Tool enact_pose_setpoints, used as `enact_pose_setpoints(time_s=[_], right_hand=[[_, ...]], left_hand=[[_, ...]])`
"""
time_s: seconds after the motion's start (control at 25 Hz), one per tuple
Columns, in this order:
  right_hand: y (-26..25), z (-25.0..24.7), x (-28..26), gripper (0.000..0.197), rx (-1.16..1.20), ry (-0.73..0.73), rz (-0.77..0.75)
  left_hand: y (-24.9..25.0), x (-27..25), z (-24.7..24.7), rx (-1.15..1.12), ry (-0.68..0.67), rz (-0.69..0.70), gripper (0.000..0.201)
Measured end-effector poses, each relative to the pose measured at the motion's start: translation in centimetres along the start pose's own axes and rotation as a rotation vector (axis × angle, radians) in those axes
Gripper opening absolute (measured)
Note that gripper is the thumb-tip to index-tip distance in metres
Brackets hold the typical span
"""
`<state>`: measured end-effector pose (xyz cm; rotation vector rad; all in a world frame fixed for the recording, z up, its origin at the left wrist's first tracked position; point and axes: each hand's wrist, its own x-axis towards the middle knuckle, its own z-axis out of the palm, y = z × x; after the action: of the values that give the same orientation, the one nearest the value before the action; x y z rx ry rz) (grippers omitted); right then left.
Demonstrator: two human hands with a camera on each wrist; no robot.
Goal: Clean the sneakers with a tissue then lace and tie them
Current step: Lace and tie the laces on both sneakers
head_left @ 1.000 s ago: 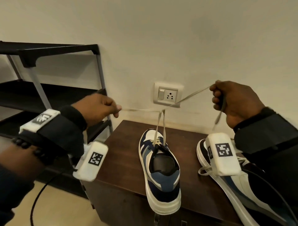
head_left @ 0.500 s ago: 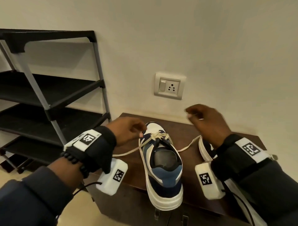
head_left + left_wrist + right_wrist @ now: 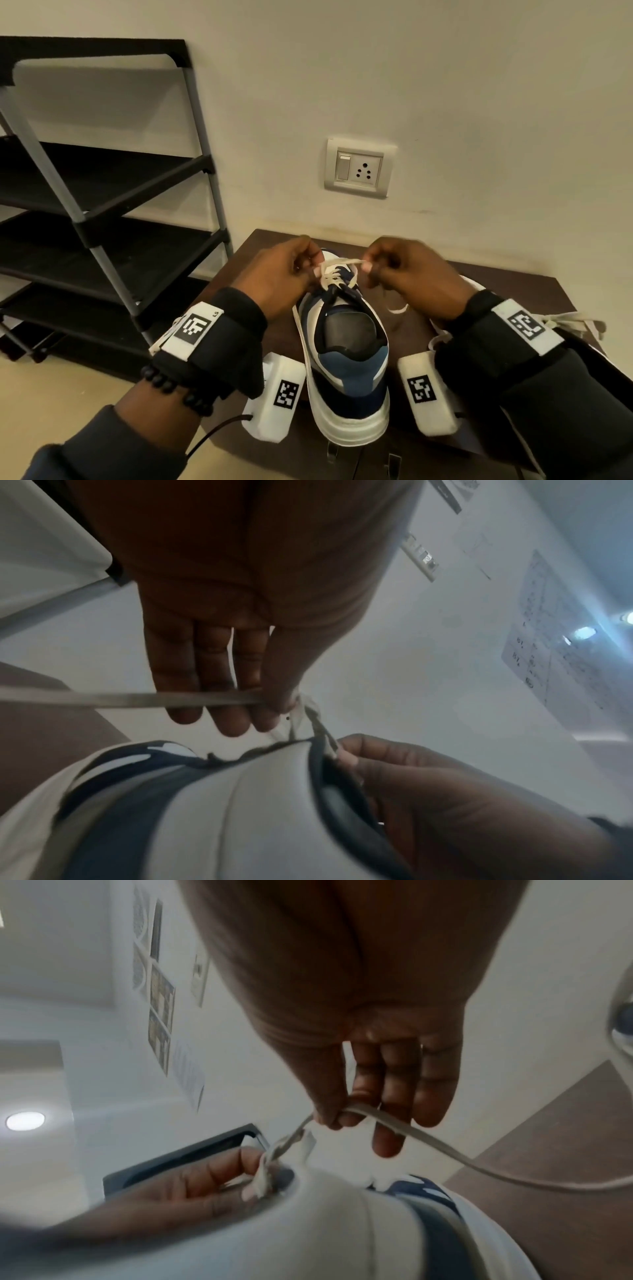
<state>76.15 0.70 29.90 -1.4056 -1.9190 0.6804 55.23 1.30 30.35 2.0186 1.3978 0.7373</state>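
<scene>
A blue and white sneaker (image 3: 346, 359) stands heel toward me on the dark wooden table (image 3: 513, 284). My left hand (image 3: 284, 274) pinches one cream lace end (image 3: 137, 699) between thumb and fingers just above the sneaker's tongue. My right hand (image 3: 407, 274) pinches the other lace end (image 3: 428, 1142), which trails off over the table. A short stretch of lace (image 3: 342, 263) runs between the two hands above the eyelets. The second sneaker (image 3: 575, 325) lies at the right, mostly hidden behind my right forearm.
A black shoe rack (image 3: 102, 212) with grey poles stands to the left of the table. A wall socket plate (image 3: 358, 168) sits on the wall behind the sneaker. The table's front edge is just below the sneaker's heel.
Both hands came down from wide, raised positions with the laces pulled taut and closed in together over the sneaker's tongue. The head view tilted downward.
</scene>
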Motion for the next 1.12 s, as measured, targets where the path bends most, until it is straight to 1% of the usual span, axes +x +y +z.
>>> enact_pose_setpoints(time_s=[0.08,0.12,0.24,0.32,0.36,0.44,0.48,0.52,0.56,0.64,0.72,0.8,0.88,0.92,1.0,1.12], right_hand=[[-0.8,-1.0,-0.3,0.005,0.135,0.133,-0.01],[-1.2,-1.4,-0.3,0.004,0.161,0.166,-0.03],[-1.3,-2.0,-0.7,0.004,0.131,0.171,-0.062],[-0.2,-2.8,-1.2,0.005,0.067,0.146,-0.011],[0.5,-3.2,-1.4,0.006,-0.006,0.103,0.028],[1.8,-3.5,-2.0,0.008,-0.166,-0.065,0.11],[2.1,-3.2,-2.1,0.007,-0.208,-0.139,0.133],[2.2,-2.8,-2.1,0.006,-0.225,-0.17,0.134],[2.2,-2.4,-2.0,0.004,-0.225,-0.159,0.118],[1.7,-1.7,-1.8,0.018,-0.176,-0.085,0.065],[1.1,-1.0,-1.7,0.027,-0.087,-0.041,0.001],[0.6,-0.1,-1.8,0.025,-0.046,-0.072,-0.043],[0.4,0.5,-1.8,0.014,-0.049,-0.087,-0.065],[0.3,0.5,-1.9,0.011,-0.053,-0.081,-0.066],[0.4,0.2,-1.8,0.012,-0.058,-0.094,-0.066],[0.2,-0.2,-1.9,0.012,-0.035,-0.155,-0.076]], left_hand=[[0.3,-0.2,-0.6,-0.035,0.04,0.048,0.004],[0.4,-0.3,-0.8,-0.024,0.059,0.066,0.004],[0.7,-0.6,-1.3,-0.013,0.063,0.059,0.003],[0.4,-1.1,-1.8,0.028,0.023,0.007,0.003],[-0.1,-1.3,-2.2,0.087,-0.005,-0.028,0.003],[-1.1,-1.7,-2.5,0.191,-0.092,-0.102,0.004],[-1.6,-1.8,-2.3,0.228,-0.137,-0.122,0.003],[-2.0,-1.8,-2.1,0.26,-0.165,-0.125,0.005],[-2.3,-1.7,-1.7,0.276,-0.172,-0.116,0.009],[-2.5,-1.5,-1.2,0.22,-0.156,-0.065,0.021],[-2.2,-1.4,-0.7,0.111,-0.144,0.007,0.021],[-1.8,-1.4,-0.4,0.108,-0.122,0.072,0.014],[-1.5,-1.4,-0.2,0.133,-0.072,0.102,0.006],[-1.4,-1.4,-0.2,0.119,-0.049,0.096,0.004],[-1.3,-1.4,-0.2,0.047,-0.032,0.076,0.006],[-1.2,-1.4,-0.2,-0.026,-0.078,0.074,0.008]])
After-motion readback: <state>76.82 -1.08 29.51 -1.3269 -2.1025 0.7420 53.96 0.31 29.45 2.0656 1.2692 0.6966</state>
